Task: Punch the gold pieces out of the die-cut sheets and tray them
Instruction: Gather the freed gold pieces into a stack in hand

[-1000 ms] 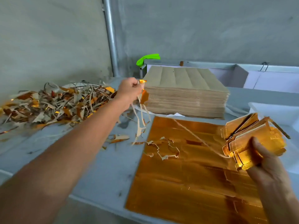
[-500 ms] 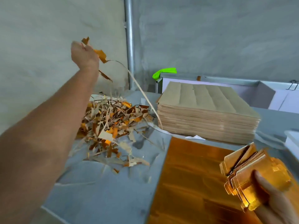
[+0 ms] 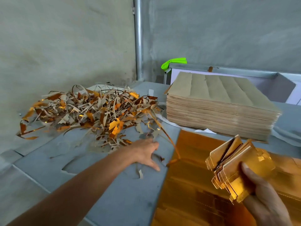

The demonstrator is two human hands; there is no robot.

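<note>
My left hand (image 3: 146,151) is low over the grey tabletop (image 3: 101,190), fingers spread and holding nothing, right by the near edge of the tangled pile of gold-and-brown offcut strips (image 3: 91,115) that fills the tabletop's far-left part. A few loose scraps lie under and beside the fingers, and one long thin strip (image 3: 164,134) trails from the pile to the left edge of the flat gold foil die-cut sheet (image 3: 192,185), which lies at the near right. My right hand (image 3: 262,193) grips the fanned bundle of punched gold card pieces (image 3: 236,168) above that sheet. Fingers are wrapped round its lower end, thumb on the front.

Step in hand, as I read it: clear waste, then back to punching.

- Sweep stray scraps w/ a flat palm toward the pile — don't pinch each one.
- Pull that long strip off the sheet first, else it snags the next punch.
- Keep the bundle squared in the right hand; it's splaying at the top, so pieces could slip.
- No tray visible from here — can't tell where it sits.

The tall stack of brown-backed sheets (image 3: 219,105) sits along the far edge, behind the gold sheet.
</note>
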